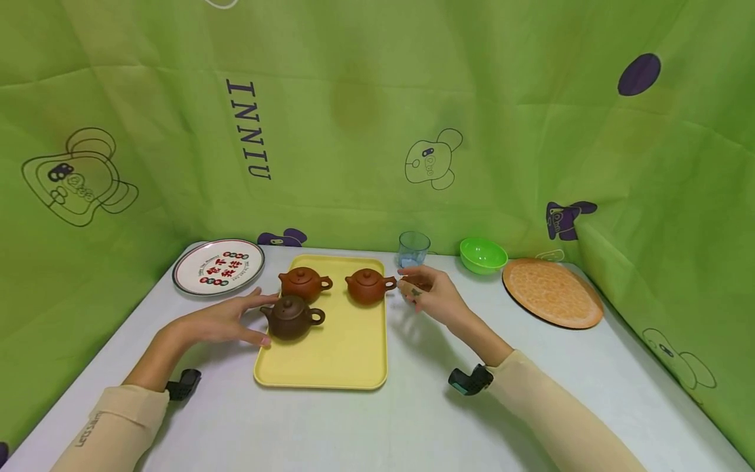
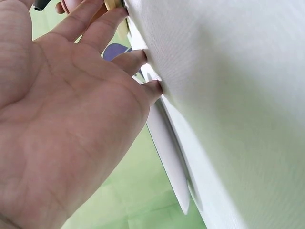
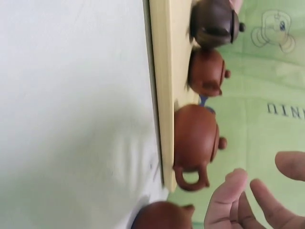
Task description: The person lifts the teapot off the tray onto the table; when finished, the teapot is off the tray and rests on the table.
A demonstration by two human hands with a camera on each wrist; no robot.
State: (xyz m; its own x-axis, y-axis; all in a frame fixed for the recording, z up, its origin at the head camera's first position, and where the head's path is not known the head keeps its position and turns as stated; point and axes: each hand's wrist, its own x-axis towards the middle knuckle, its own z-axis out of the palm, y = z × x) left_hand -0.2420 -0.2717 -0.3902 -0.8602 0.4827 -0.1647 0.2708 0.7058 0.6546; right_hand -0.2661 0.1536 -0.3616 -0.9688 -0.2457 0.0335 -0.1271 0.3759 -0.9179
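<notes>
On a yellow tray point(image 1: 330, 357) stand a dark brown teapot point(image 1: 289, 321) and two reddish-brown ones, the left teapot point(image 1: 302, 283) behind the dark one and the right teapot point(image 1: 367, 288) near the tray's right edge. My left hand point(image 1: 221, 320) is spread at the tray's left edge beside the dark teapot, its lower fingertips point(image 2: 155, 88) touching the tabletop. Just right of the right teapot's handle hovers my right hand point(image 1: 433, 298), fingers loosely bent and apart from the handle. Another reddish-brown teapot point(image 3: 164, 217) stands off the tray, mostly hidden behind that hand in the head view.
A patterned white plate point(image 1: 218, 267) lies at the back left. Along the back right stand a clear bluish glass point(image 1: 414, 246), a green bowl point(image 1: 483, 257) and a round orange mat point(image 1: 551, 293). Green printed cloth point(image 1: 354, 131) walls off the back and sides of the white table.
</notes>
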